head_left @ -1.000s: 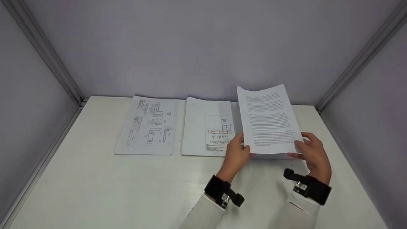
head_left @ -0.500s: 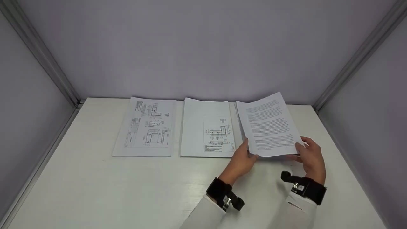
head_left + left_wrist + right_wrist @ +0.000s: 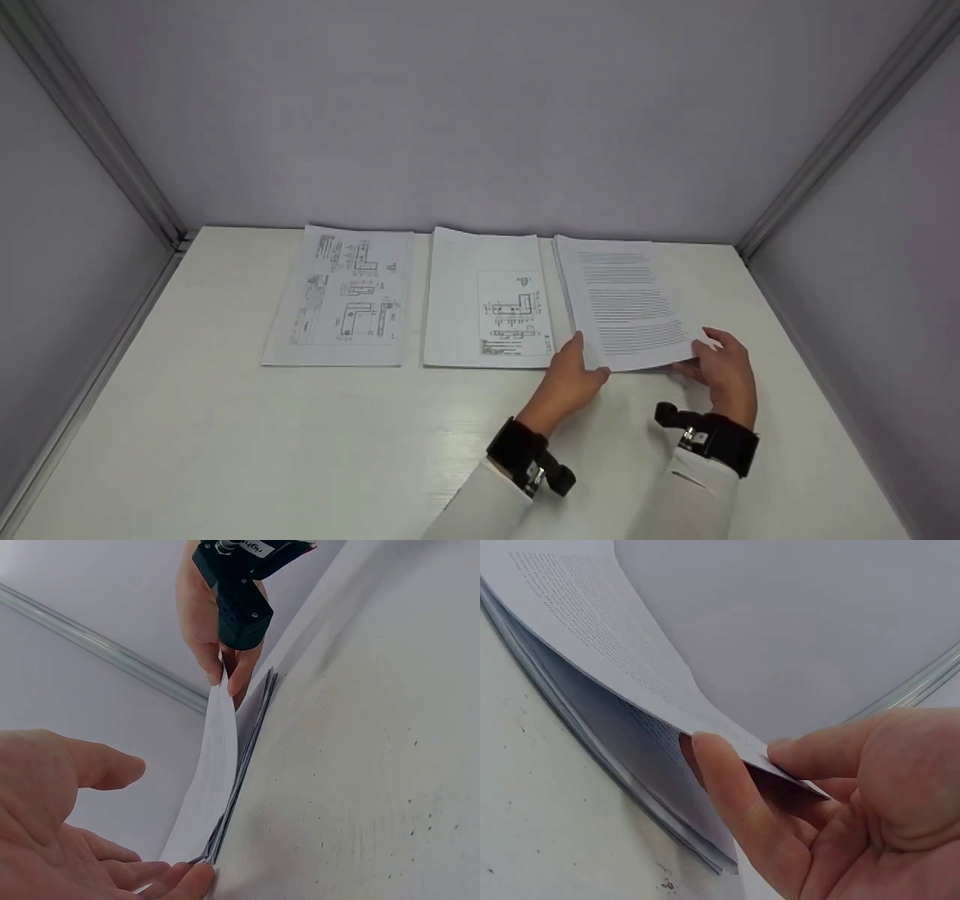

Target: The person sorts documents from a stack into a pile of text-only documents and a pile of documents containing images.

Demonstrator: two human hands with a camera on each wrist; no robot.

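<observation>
A thin sheaf of text-printed paper (image 3: 637, 300) lies on the right-hand paper stack (image 3: 641, 799), its near right corner bent up. That corner is pinched by my right hand (image 3: 726, 373), thumb on top and fingers underneath. The right wrist view shows a gap between the lifted corner and the stack below. My left hand (image 3: 568, 382) is at the near left corner of the stack. In the left wrist view, its thumb (image 3: 112, 769) stands away from the paper, while the fingertips (image 3: 191, 883) touch the stack's edge.
To the left lie two more paper stacks: a middle one (image 3: 457, 315) with a small technical drawing, and a left one (image 3: 289, 345) with a larger drawing. The white table (image 3: 300, 442) meets a grey back wall (image 3: 465, 112) and side walls.
The text-printed paper has come down from above the right-hand stack onto it. My left thumb has come off the paper; my right hand has moved slightly left, still pinching the corner.
</observation>
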